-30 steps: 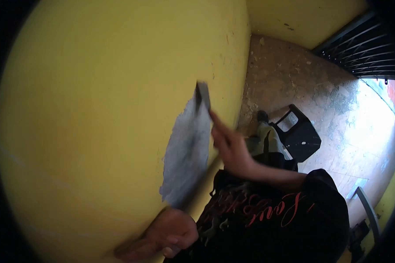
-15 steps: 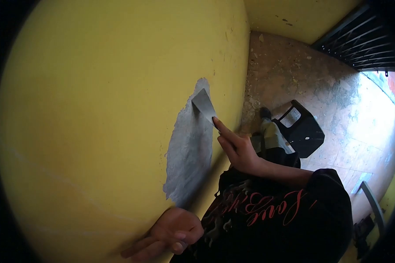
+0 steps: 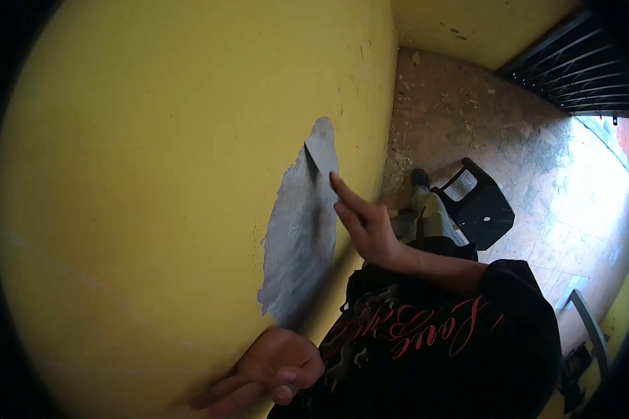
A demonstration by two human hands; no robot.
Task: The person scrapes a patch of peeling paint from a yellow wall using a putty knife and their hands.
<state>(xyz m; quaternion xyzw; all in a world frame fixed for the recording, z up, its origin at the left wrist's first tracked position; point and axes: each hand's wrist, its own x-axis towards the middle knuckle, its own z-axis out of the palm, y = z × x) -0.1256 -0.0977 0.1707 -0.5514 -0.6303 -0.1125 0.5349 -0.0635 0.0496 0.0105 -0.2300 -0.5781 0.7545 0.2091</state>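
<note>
My right hand (image 3: pixel 372 227) is closed round a flat-bladed scraper (image 3: pixel 321 155), with one finger stretched along its blade. The blade lies at the upper part of a grey patch (image 3: pixel 297 237) on the yellow wall (image 3: pixel 147 174). Its handle is mostly hidden in the hand. At the bottom of the view, my left hand (image 3: pixel 276 370) is beside the wall below the patch, palm showing. Some of its fingers are stretched out and others bent, with nothing visible in them.
A black stool or chair-like object (image 3: pixel 486 209) stands on the stained floor (image 3: pixel 461 105), near my leg and shoe (image 3: pixel 420 179). A dark metal grille (image 3: pixel 566 66) is at the upper right. A grey curved bar (image 3: pixel 593 325) shows at the lower right.
My right hand and the scraper have moved slightly up and to the left along the grey patch. My left hand has stayed almost in place.
</note>
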